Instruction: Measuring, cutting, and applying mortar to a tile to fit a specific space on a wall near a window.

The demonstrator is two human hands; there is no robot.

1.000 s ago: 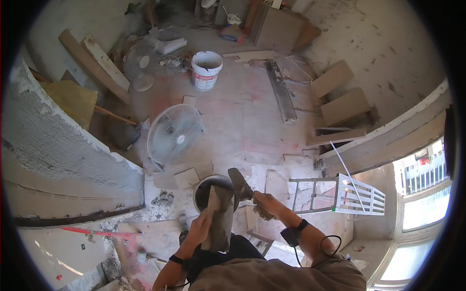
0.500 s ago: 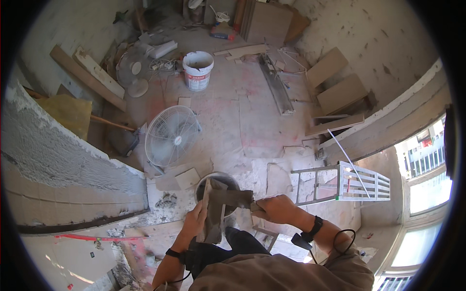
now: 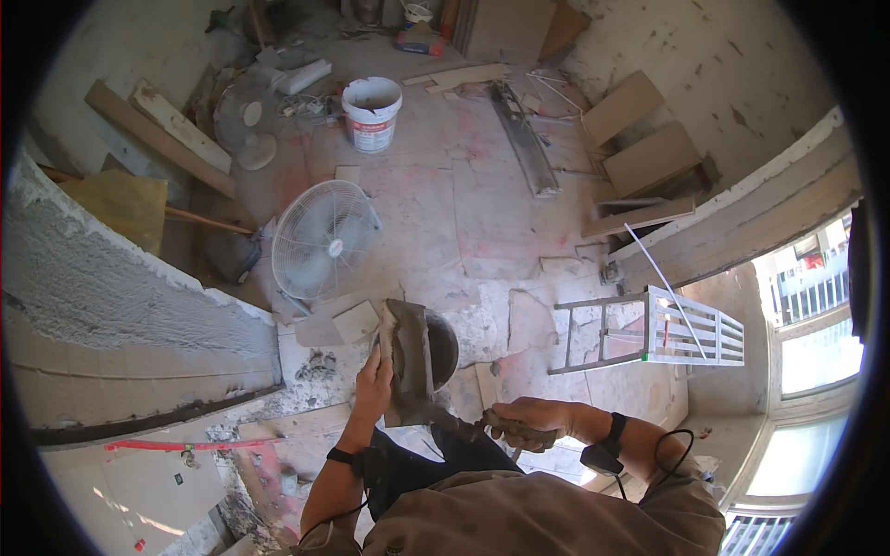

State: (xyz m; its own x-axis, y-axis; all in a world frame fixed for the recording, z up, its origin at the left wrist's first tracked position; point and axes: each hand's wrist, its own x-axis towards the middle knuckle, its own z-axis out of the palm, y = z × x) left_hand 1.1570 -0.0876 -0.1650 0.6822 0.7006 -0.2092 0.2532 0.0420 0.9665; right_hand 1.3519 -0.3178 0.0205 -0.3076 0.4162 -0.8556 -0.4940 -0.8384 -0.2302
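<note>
My left hand [image 3: 374,385] grips the left edge of a long, narrow tile [image 3: 408,357] coated with grey mortar, held up in front of my legs. My right hand [image 3: 530,423] is closed round the handle of a trowel [image 3: 454,425]. The mortar-covered trowel blade is seen nearly edge-on. It lies close by the tile's lower end; whether the two touch is hard to make out. Beneath the tile, a dark round bucket [image 3: 445,350] stands on the floor, its left part hidden.
A round fan [image 3: 326,243] sits left of centre, with a white bucket [image 3: 373,120] beyond it. To the right lies a metal ladder [image 3: 649,329]. A plastered low wall [image 3: 139,287] borders the left; boards [image 3: 652,169] lean on the right wall.
My right hand has drawn the trowel down toward my body and its blade has turned edge-on. The tile has shifted a little away from me, uncovering more of the dark bucket's right side.
</note>
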